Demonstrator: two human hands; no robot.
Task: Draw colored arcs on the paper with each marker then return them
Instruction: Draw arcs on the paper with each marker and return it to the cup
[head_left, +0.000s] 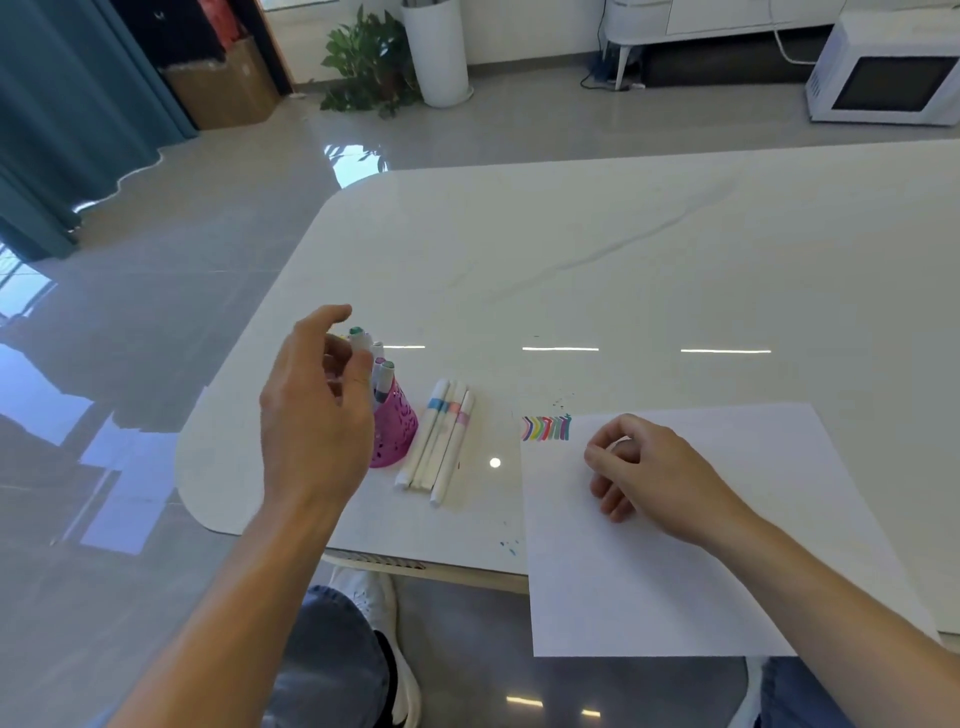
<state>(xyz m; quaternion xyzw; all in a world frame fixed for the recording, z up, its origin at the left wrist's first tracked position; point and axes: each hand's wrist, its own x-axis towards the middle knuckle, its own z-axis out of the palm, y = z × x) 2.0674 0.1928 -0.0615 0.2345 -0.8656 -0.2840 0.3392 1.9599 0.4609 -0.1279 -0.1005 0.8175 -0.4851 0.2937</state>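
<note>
A pink perforated holder (397, 434) stands near the table's left edge with several markers (385, 375) upright in it. My left hand (311, 410) hovers beside it, its fingers loosely curled next to a green-capped marker (357, 335), with no clear grip on it. Several white markers (439, 434) with pastel bands lie side by side to the right of the holder. The white paper (675, 561) lies at the front right, with a row of coloured arcs (546, 428) at its top left corner. My right hand (644, 473) rests on the paper with fingers curled, and I see no marker in it.
The white table (571, 249) has a rounded left edge, and the paper overhangs its near edge. Small ink specks dot the table near the arcs. On the floor beyond stand a potted plant (366, 62), a cardboard box (223, 83) and a white microwave (888, 73).
</note>
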